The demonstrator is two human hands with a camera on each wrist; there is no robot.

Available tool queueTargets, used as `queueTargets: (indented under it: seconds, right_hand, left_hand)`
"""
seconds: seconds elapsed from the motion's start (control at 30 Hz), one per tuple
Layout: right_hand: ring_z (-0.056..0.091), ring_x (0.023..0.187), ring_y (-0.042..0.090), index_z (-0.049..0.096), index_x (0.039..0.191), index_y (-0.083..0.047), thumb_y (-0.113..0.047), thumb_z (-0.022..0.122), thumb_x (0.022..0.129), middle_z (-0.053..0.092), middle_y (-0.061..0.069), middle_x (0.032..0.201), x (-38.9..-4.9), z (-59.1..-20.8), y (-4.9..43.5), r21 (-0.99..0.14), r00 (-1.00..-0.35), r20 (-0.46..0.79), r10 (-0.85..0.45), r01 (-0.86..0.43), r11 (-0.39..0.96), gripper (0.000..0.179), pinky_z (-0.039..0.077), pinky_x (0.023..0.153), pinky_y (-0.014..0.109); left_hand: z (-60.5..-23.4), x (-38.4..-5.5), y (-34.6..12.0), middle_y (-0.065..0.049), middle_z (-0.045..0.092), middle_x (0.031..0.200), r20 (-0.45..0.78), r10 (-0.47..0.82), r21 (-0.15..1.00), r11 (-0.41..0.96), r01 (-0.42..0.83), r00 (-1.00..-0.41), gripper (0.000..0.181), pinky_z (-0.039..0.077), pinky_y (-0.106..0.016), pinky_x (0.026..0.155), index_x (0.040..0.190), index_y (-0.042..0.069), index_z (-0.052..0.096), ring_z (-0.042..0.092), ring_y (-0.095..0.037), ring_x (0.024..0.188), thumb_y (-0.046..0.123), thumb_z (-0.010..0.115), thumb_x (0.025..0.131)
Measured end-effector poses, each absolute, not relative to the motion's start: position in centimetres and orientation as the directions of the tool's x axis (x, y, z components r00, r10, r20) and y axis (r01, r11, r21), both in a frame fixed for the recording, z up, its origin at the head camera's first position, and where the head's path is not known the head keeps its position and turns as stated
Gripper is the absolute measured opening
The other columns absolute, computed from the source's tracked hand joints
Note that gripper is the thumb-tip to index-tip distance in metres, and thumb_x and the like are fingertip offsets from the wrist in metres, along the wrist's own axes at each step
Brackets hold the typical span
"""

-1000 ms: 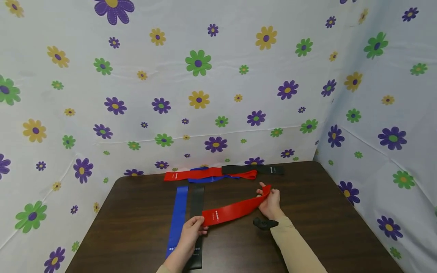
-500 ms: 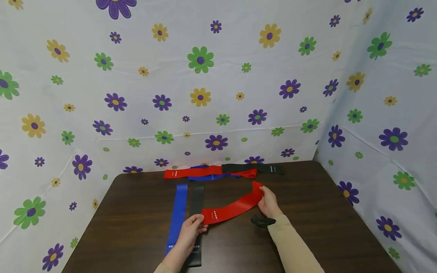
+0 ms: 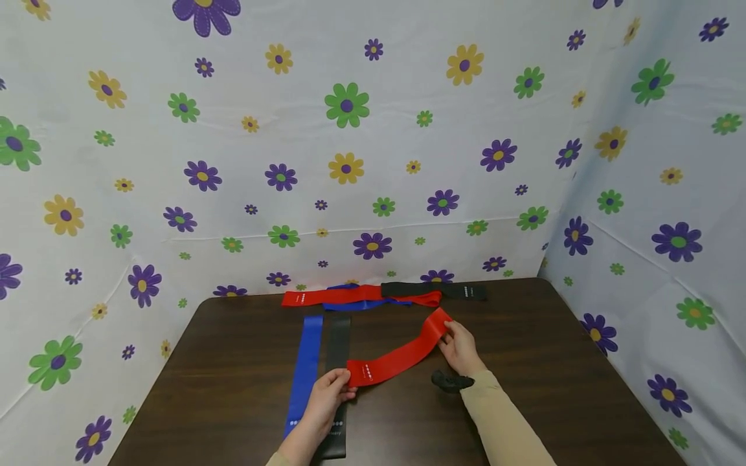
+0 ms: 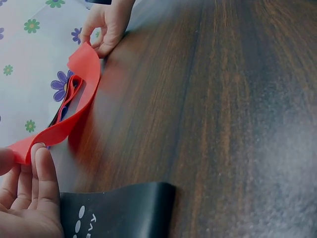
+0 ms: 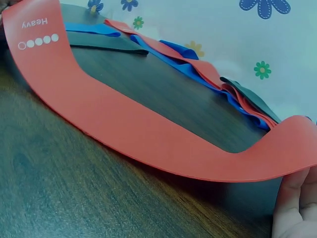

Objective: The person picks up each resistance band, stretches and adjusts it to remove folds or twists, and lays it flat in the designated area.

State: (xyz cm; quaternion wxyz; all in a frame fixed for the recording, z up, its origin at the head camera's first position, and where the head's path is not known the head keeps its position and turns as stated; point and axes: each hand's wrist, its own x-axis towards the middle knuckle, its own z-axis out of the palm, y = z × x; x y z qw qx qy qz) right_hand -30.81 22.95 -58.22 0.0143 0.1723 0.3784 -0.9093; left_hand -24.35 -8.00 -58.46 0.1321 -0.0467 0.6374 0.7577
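Note:
A red resistance band (image 3: 397,362) hangs in a sagging curve between both hands, above the dark table. My left hand (image 3: 322,400) pinches its printed end between thumb and fingers. The other end is pinched by my right hand (image 3: 460,349), and a short flap stands up past the fingers. "Heavy" and a row of dots show on this band (image 5: 133,126) in the right wrist view. Under and beside the left hand, a blue band (image 3: 304,372) and a black band (image 3: 339,343) lie side by side; hand and forearm partly cover the black one.
Along the table's (image 3: 233,375) back edge lies an overlapping row: another red band (image 3: 338,296), another blue band (image 3: 364,305) and another black band (image 3: 419,289). A flower-print cloth (image 3: 291,129) hangs behind the table and on its right. A dark device sits at the right wrist.
My right hand's fingers, spread behind the band a second ago, have closed on its end. That end has shifted slightly left and now curls upward, and the band sags more. The left hand keeps its pinch.

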Motion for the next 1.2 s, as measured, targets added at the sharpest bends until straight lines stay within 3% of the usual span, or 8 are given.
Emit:
queueTargets:
  seconds: [0.3,0.43,0.57,0.87,1.1,1.2]
  right_hand:
    - [0.052,0.109,0.018,0.018,0.147,0.0,-0.011,0.043,0.1,0.031,0.015,0.145,-30.5,-57.0,23.1,-0.769,-0.927,-0.356,0.122,0.216,-0.601,0.055,0.044,0.096,0.034]
    - [0.055,0.086,0.016,0.03,0.143,-0.002,-0.016,0.048,0.099,0.048,0.009,0.124,-30.8,-56.2,23.3,-0.844,-0.904,-0.384,0.187,0.261,-0.468,0.049,0.049,0.079,0.029]
    - [0.05,0.071,0.013,0.042,0.134,-0.002,-0.02,0.053,0.098,0.053,0.004,0.105,-31.5,-55.3,23.6,-0.887,-0.905,-0.37,0.211,0.276,-0.371,0.042,0.047,0.07,0.027]
    - [0.052,0.066,0.01,0.045,0.135,0.0,-0.02,0.055,0.098,0.057,0.004,0.097,-32.7,-54.2,23.9,-0.927,-0.93,-0.325,0.171,0.277,-0.252,0.044,0.047,0.065,0.024]
    - [0.054,0.063,0.009,0.044,0.136,0.001,-0.019,0.056,0.097,0.06,0.003,0.093,-33.2,-54.2,23.8,-0.938,-0.937,-0.312,0.157,0.276,-0.211,0.046,0.048,0.062,0.023]
    - [0.054,0.062,0.009,0.044,0.137,0.001,-0.019,0.056,0.097,0.062,0.003,0.093,-33.3,-54.1,23.8,-0.941,-0.939,-0.307,0.151,0.277,-0.195,0.047,0.048,0.06,0.022]
  left_hand:
    - [-58.4,-24.1,-8.2,-0.004,0.062,0.094,-0.235,0.178,0.949,-0.169,-0.265,-0.956,0.031,0.054,-0.026,0.071,0.111,-0.008,0.059,0.061,-0.012,0.08,0.019,0.055,0.098]
    - [-57.9,-23.9,-8.4,-0.003,0.062,0.09,-0.233,0.199,0.949,-0.167,-0.267,-0.952,0.029,0.054,-0.026,0.071,0.11,-0.009,0.06,0.062,-0.013,0.077,0.017,0.057,0.097]
    - [-57.1,-24.2,-8.5,-0.004,0.063,0.087,-0.209,0.189,0.957,-0.161,-0.24,-0.96,0.025,0.055,-0.026,0.068,0.107,-0.01,0.06,0.063,-0.014,0.071,0.01,0.06,0.093]
    - [-55.4,-24.7,-8.9,-0.009,0.066,0.089,-0.148,0.156,0.98,-0.113,-0.166,-0.977,0.027,0.054,-0.027,0.065,0.11,-0.014,0.055,0.06,-0.015,0.069,0.001,0.06,0.088]
    - [-55.2,-24.7,-9.5,-0.008,0.063,0.08,-0.109,0.165,0.989,-0.076,-0.123,-0.98,0.051,0.054,-0.027,0.062,0.133,-0.006,0.04,0.06,-0.017,0.067,-0.003,0.058,0.085]
    - [-55.3,-24.6,-9.6,-0.008,0.063,0.079,-0.108,0.168,0.992,-0.048,-0.117,-0.98,0.054,0.054,-0.028,0.062,0.135,-0.003,0.038,0.059,-0.017,0.067,-0.003,0.058,0.085]
